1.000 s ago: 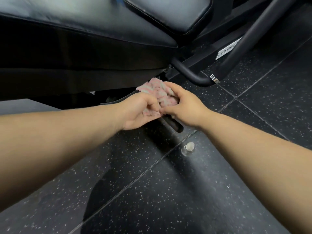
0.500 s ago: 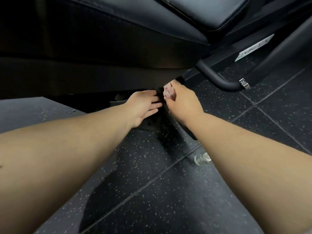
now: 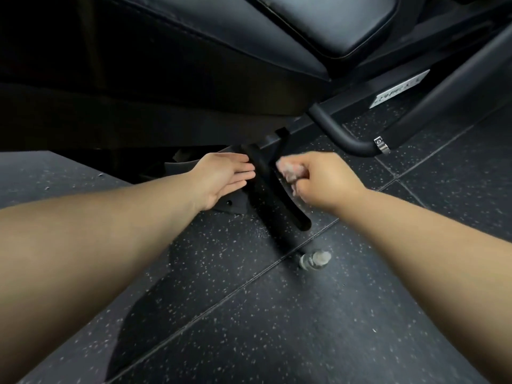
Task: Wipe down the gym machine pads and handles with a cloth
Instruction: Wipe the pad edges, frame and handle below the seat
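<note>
So the step here looks like wiping the low black handle (image 3: 274, 195) that sticks out over the floor (image 3: 304, 314) under the machine's seat pad (image 3: 235, 42). The right hand (image 3: 321, 178) has its grip closed tight around the cloth (image 3: 288, 171), bunched up just right of the handle. The left hand (image 3: 224, 176) is flat, fingers straight and holding nothing, touching the handle's left side.

If it were me, I'd keep that left hand steadying the bar, wrap the cloth fully around it and drag along its length to the tip, twisting so the underside gets done too.

The cloth looks pale pinkish and fuzzy, mostly hidden in the fist and a bit blurred. There's a small clear bottle (image 3: 314, 260) lying on the floor just past the handle's tip, worth not knocking.
</note>
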`<control>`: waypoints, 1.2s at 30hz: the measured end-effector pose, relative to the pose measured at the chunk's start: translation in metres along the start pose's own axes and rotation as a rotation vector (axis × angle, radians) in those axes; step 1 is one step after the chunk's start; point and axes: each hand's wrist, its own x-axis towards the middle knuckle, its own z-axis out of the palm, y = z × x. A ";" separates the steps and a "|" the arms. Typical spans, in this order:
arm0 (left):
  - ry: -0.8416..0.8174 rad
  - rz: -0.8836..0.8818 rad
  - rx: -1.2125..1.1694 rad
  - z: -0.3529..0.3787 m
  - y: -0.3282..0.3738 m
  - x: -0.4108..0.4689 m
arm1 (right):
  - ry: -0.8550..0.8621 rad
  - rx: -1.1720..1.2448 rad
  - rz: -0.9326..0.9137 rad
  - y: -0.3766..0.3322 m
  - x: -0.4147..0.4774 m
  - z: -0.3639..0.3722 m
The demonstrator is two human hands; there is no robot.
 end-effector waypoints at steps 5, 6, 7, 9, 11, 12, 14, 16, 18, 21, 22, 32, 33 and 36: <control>-0.021 -0.006 -0.008 0.000 0.002 -0.002 | -0.028 -0.036 -0.176 -0.026 0.028 0.049; -0.018 -0.010 -0.002 -0.001 0.003 -0.002 | -0.030 -0.015 -0.171 -0.025 0.023 0.052; -0.015 -0.018 0.009 -0.002 0.003 -0.002 | -0.018 0.026 -0.174 -0.021 0.018 0.053; -0.020 -0.044 0.030 -0.002 0.002 -0.002 | -0.051 0.018 -0.198 -0.010 0.003 0.048; -0.014 -0.056 0.049 0.000 0.005 -0.001 | -0.132 -0.142 -0.218 0.002 -0.013 0.040; -0.006 -0.055 0.054 0.002 0.008 -0.001 | -0.185 -0.210 -0.194 0.005 -0.020 0.033; 0.014 -0.047 0.058 0.001 0.012 -0.001 | -0.312 -0.304 -0.113 0.005 -0.025 0.024; 0.000 -0.045 0.052 0.004 0.011 -0.002 | -0.313 -0.320 -0.026 -0.002 -0.023 0.009; -0.012 -0.038 0.043 0.005 0.008 -0.003 | -0.082 -0.127 0.089 -0.009 -0.011 -0.006; 0.005 -0.031 0.017 0.008 0.005 -0.003 | 0.130 0.164 0.160 -0.018 0.012 0.002; 0.010 -0.033 0.006 0.010 0.005 -0.004 | 0.064 0.172 0.163 -0.022 0.016 0.011; 0.054 -0.027 0.009 0.011 0.009 -0.001 | -0.348 -0.261 0.185 0.002 -0.017 0.013; 0.055 -0.022 0.016 0.010 0.008 -0.001 | -0.413 -0.301 0.186 0.000 -0.014 0.004; 0.051 -0.015 0.014 0.014 0.004 -0.001 | -0.225 -0.131 0.210 -0.004 0.008 -0.005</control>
